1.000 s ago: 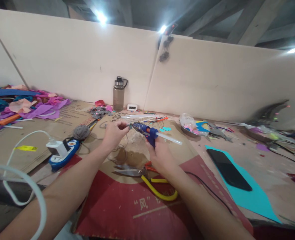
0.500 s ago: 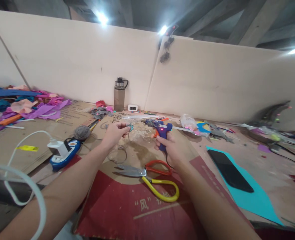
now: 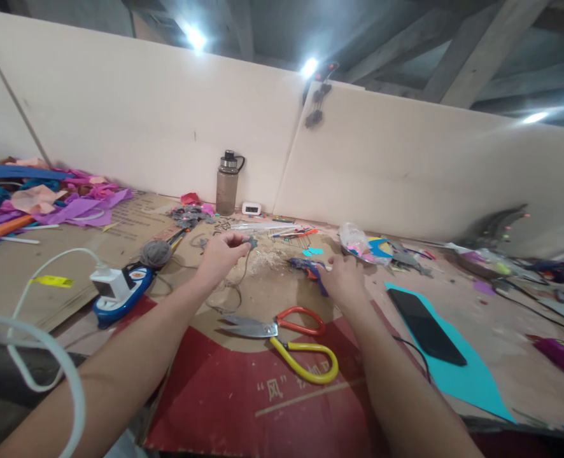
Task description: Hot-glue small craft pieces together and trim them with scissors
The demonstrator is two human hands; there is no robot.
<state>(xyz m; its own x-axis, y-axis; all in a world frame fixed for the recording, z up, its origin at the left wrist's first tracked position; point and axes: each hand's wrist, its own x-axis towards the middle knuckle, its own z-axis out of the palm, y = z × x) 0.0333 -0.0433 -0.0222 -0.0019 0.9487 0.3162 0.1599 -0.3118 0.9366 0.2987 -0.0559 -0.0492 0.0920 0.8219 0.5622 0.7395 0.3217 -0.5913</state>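
Note:
My left hand (image 3: 219,256) is raised a little over the cardboard-covered table (image 3: 282,407), pinching a small grey-teal star piece (image 3: 250,241) with a thin wire hanging from it. My right hand (image 3: 345,280) lies low on the table to the right. Its fingers are closed on the handle of a blue hot glue gun (image 3: 305,266), which lies on the table with its nozzle pointing left. The two hands are well apart.
Red-and-yellow-handled scissors (image 3: 284,340) lie just in front of the hands. A black phone (image 3: 425,326) rests on a teal sheet (image 3: 468,381) at right. Also here: a water bottle (image 3: 227,182), a white charger (image 3: 105,280), a grey yarn ball (image 3: 155,252), coloured scraps (image 3: 48,203) and a plastic bag (image 3: 357,240).
My right hand has drawn the glue gun away from the piece, moved it right and lowered it onto the table. My left hand still holds the small piece in about the same place.

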